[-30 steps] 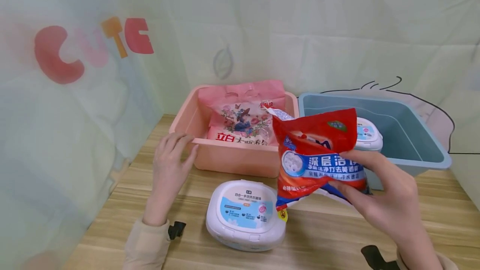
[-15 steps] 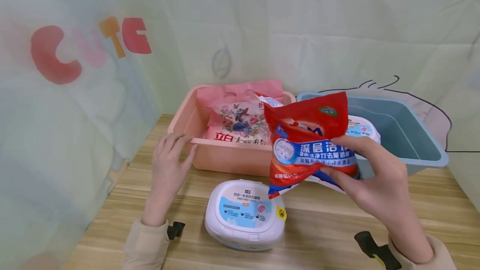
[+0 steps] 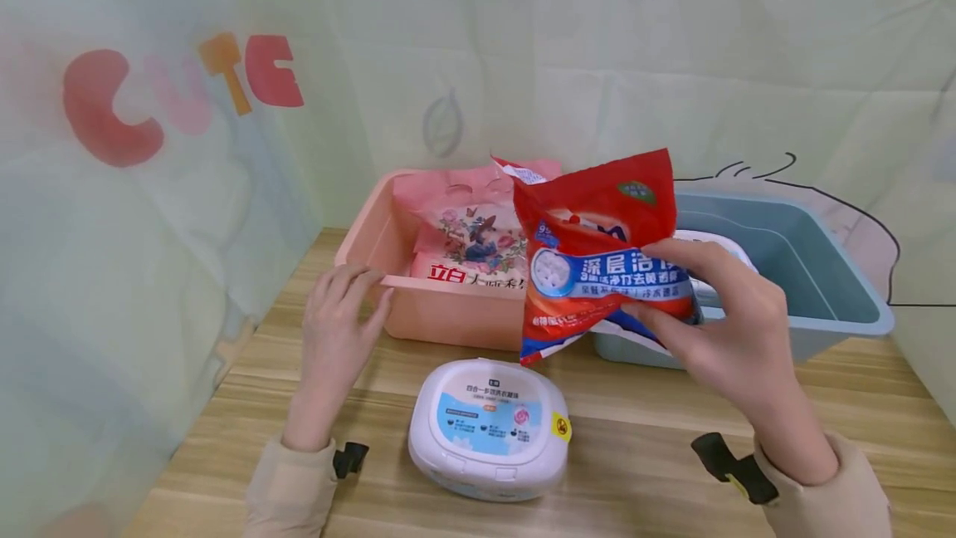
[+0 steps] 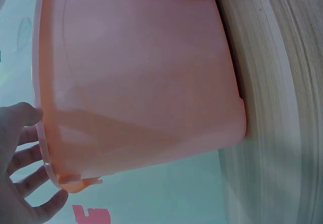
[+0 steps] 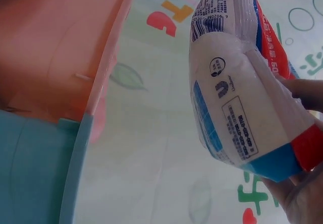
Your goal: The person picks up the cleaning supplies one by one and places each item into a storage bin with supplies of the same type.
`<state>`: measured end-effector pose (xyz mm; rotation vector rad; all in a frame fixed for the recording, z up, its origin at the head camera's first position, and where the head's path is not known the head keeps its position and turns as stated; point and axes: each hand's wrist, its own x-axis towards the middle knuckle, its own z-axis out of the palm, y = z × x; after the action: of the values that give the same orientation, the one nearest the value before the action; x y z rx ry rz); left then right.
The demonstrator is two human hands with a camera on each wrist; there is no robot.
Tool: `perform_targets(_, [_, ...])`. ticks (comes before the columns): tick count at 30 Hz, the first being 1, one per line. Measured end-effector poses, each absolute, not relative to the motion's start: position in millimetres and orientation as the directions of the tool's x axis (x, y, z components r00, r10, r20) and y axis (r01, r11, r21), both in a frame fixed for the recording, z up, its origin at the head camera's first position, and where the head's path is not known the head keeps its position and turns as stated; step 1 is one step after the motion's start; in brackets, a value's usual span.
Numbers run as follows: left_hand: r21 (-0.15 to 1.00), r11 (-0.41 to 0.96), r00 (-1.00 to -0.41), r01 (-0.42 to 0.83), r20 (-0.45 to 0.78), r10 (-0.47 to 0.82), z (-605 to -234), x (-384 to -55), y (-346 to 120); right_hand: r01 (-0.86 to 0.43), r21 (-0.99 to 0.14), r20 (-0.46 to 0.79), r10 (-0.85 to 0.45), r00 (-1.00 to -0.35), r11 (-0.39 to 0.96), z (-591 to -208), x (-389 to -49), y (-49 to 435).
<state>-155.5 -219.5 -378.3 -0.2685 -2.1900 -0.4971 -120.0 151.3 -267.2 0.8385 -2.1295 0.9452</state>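
The right hand (image 3: 735, 335) pinches a red, blue and white plastic pouch (image 3: 597, 260) between thumb and fingers, holding it roughly upright, printed face toward the head camera, top seam slanting up to the right; which axis is longer is hard to tell. In the right wrist view a gap separates it from the adjoining rims of the pink rectangular plastic bin (image 3: 448, 314) and blue rectangular plastic bin (image 3: 810, 324). The left hand (image 3: 336, 318) grips the pink bin's near left corner, and a white rounded plastic tub (image 3: 489, 430) sits before that bin.
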Motion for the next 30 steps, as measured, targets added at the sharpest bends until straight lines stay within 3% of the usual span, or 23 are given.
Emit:
perform_targets(17, [0.258,0.900,-0.619,0.352,0.786,0.017,-378,-154,-220,-0.743,-0.409,0.759,-0.255,-0.600,0.530,-261,-150,129])
perform_targets(30, [0.260,0.902,-0.631,0.345,0.776,0.017,-378,-155,-218,-0.702,-0.463,0.702,-0.260,-0.663,0.541,-267,-175,115])
